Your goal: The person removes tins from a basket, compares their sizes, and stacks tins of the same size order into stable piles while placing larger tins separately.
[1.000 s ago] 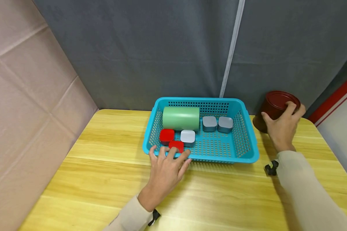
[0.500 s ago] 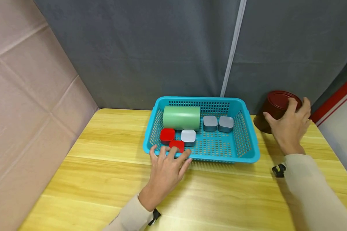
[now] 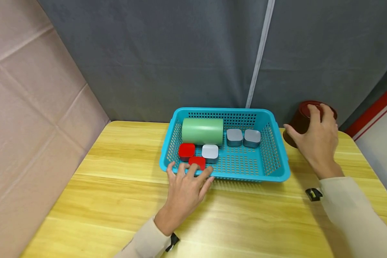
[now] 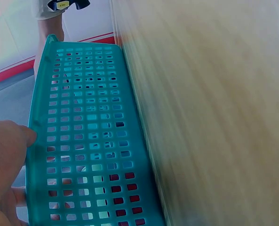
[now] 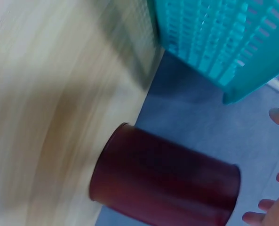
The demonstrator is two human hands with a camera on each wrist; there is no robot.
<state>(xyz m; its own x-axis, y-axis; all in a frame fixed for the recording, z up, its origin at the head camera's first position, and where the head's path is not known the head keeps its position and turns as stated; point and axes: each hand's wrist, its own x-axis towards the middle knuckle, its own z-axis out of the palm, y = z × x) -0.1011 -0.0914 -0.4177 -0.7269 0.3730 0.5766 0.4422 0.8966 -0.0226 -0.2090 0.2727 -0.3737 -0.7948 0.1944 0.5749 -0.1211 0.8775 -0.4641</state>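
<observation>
The fingers of my left hand (image 3: 185, 193) hook over the front rim of a turquoise plastic basket (image 3: 245, 177), with the thumb against the rim in the left wrist view. Inside lie a green cylinder (image 3: 202, 131) on its side, two red-topped blocks, a pale-topped block (image 3: 209, 152) and two grey-topped blocks (image 3: 252, 138). To the basket's right, a dark red lidded canister (image 3: 298, 123) stands upright on the table. My right hand (image 3: 319, 143) hovers in front of and above it, fingers spread. In the right wrist view the fingers are apart from the canister (image 5: 165, 176).
The wooden table (image 3: 116, 186) carries the basket and canister close to its back edge. Behind rises a grey curtain (image 3: 167, 61) with a pale vertical strip. A pinkish cloth wall (image 3: 29, 107) stands at the left. A white panel with a red edge (image 3: 380, 111) borders the right.
My right hand has let go of the canister, moving first right, then back left and slightly toward me. The canister stays upright in place. My left hand has stayed on the basket rim.
</observation>
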